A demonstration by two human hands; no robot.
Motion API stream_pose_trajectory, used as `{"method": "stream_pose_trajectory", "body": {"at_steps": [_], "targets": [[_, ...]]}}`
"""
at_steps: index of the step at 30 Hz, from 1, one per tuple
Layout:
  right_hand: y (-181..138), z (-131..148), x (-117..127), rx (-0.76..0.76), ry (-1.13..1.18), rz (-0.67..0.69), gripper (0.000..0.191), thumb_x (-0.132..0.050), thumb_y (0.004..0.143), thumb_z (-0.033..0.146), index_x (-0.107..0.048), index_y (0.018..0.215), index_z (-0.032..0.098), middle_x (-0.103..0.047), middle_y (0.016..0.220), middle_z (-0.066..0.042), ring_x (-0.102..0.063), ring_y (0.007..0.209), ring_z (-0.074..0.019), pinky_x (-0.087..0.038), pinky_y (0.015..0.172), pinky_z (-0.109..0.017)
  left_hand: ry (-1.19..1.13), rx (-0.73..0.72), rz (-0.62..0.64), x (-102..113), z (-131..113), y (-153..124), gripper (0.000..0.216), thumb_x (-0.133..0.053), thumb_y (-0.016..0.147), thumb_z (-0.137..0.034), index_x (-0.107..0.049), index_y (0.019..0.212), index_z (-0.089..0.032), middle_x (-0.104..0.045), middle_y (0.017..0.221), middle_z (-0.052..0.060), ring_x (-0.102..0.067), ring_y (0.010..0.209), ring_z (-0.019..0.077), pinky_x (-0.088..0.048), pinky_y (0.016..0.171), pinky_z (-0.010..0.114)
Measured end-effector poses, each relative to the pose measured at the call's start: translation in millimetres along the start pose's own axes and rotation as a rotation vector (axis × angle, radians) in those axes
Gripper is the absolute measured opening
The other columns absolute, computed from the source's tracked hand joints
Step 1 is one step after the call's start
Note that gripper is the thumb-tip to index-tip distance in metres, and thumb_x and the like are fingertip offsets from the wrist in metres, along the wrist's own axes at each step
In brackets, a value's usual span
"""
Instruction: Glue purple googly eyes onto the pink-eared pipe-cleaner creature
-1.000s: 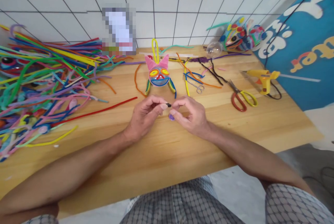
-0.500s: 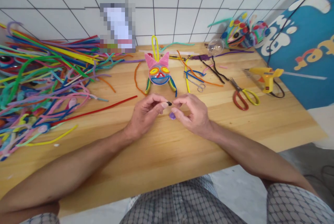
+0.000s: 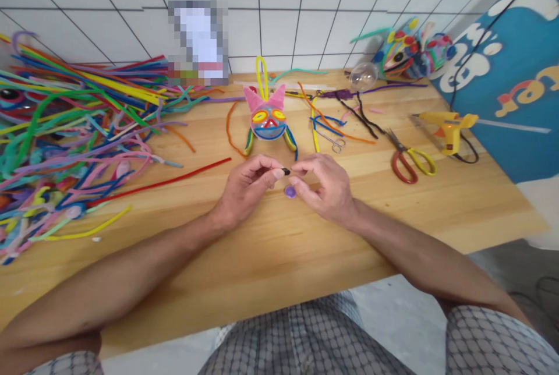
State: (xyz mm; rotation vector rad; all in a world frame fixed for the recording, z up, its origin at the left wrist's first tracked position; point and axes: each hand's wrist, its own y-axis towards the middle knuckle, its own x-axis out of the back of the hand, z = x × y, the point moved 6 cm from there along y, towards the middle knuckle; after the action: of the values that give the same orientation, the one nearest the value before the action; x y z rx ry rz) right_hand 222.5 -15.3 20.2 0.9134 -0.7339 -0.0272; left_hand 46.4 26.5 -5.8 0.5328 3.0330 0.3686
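Note:
Between the thumb and forefinger of my left hand (image 3: 251, 186) is a small black piece (image 3: 286, 171), possibly a coil of pipe cleaner; it is too small to make out fully. My right hand (image 3: 325, 186) is close by on the right, its thumb and forefinger curved with a gap between them and nothing visible inside. Below the fingertips a round purple disc (image 3: 290, 191) lies on the wooden table (image 3: 279, 264). Just beyond my hands stands a clear ball figure (image 3: 268, 123) with pink ears, yellow eye rings, a blue mouth, side limbs and a yellow loop on top.
Many coloured pipe cleaners (image 3: 100, 113) heap up on the left. To the right are red-and-yellow scissors (image 3: 406, 159) and a yellow glue gun (image 3: 449, 127). Small metal scissors (image 3: 334, 143) lie among loose stems. A clear ball (image 3: 364, 77) and decorated figures (image 3: 402, 52) stand behind.
My hands keep nearly the same pose around the black piece. The view has shifted slightly, and more of the purple disc shows.

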Motion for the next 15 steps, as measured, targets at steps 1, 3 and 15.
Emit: {"method": "stream_pose_trajectory", "body": {"at_steps": [1,3,15], "targets": [[-0.2,-0.7,-0.5,-0.004,0.001,0.008,0.008,-0.070,0.102,0.025,-0.070,0.111,0.025,-0.081,0.095,-0.004,-0.075,0.088,-0.0218,-0.057,0.081,-0.038,0.001,0.002,0.000,0.0,0.0,0.0,0.036,-0.088,0.092,-0.054,-0.076,0.090,-0.019,-0.066,0.071,-0.002,-0.049,0.056,0.0092,-0.045,0.054,0.022],[-0.5,-1.5,-1.4,-0.009,0.006,0.020,0.008,-0.071,0.102,0.024,-0.071,0.110,0.025,-0.081,0.095,-0.004,-0.075,0.088,-0.0220,-0.057,0.082,-0.038,-0.005,0.002,0.005,-0.3,-0.4,0.1,0.036,-0.088,0.092,-0.053,-0.076,0.090,-0.019,-0.066,0.070,-0.002,-0.048,0.056,0.0090,-0.045,0.054,0.022],[3.3,-0.3,-1.5,-0.012,-0.009,0.024,0.003,-0.069,0.103,0.025,-0.069,0.101,0.025,-0.079,0.088,-0.002,-0.073,0.081,-0.0202,-0.053,0.077,-0.037,-0.002,0.041,0.008,-0.2,-0.8,3.5,0.036,-0.087,0.091,-0.054,-0.075,0.089,-0.020,-0.063,0.066,-0.003,-0.050,0.055,0.0101,-0.044,0.054,0.023]]}}
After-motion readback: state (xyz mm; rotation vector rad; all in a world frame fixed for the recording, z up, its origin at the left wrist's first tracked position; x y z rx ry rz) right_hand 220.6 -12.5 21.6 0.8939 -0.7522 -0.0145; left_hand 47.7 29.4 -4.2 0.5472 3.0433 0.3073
